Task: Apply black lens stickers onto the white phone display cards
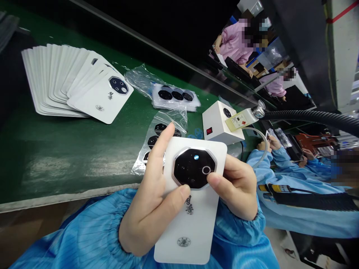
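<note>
I hold a white phone back cover (190, 224) over my lap, in front of the green table edge. A black octagonal camera panel (194, 167) sits on its upper part. My left hand (150, 203) grips the cover's left side, index finger up along the edge and thumb pressed on the panel's lower left. My right hand (238, 186) holds the right side, its thumb on the panel's right edge by a small ring.
A fanned stack of white back covers (60, 80) lies at far left on the green table (70, 149). Plastic bags of black camera panels (175, 95) lie mid-table. A white box (217, 125) with a red switch and a black hose (314, 117) stand right. Other workers sit beyond.
</note>
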Demonstrator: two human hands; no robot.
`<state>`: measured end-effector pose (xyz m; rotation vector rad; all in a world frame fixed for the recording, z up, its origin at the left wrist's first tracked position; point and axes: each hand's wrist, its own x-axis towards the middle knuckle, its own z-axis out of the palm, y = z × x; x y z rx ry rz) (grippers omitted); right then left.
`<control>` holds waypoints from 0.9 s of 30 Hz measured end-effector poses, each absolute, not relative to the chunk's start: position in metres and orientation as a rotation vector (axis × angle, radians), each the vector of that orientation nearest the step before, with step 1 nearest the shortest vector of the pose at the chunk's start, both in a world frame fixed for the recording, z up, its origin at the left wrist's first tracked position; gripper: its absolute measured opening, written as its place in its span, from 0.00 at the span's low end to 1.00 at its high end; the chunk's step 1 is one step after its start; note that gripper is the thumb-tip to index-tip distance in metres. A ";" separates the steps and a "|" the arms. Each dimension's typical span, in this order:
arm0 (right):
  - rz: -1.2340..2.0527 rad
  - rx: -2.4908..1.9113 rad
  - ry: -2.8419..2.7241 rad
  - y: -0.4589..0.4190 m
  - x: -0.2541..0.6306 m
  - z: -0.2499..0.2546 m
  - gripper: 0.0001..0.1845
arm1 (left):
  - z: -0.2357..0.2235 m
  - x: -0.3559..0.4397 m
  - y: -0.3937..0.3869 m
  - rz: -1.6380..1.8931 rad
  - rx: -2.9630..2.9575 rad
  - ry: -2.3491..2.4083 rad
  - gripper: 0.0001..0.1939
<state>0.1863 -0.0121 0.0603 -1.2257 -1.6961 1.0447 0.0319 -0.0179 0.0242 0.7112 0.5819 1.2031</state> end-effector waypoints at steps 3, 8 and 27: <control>1.103 -1.210 -1.662 -0.011 0.187 0.059 0.07 | 0.024 0.032 -0.018 1.171 0.647 0.542 0.32; 1.127 -1.178 -1.670 -0.006 0.187 0.060 0.09 | 0.025 0.031 -0.019 1.217 0.596 0.587 0.27; 1.225 -1.487 -1.191 0.162 0.202 0.032 0.11 | -0.020 0.005 0.038 1.481 0.795 0.835 0.36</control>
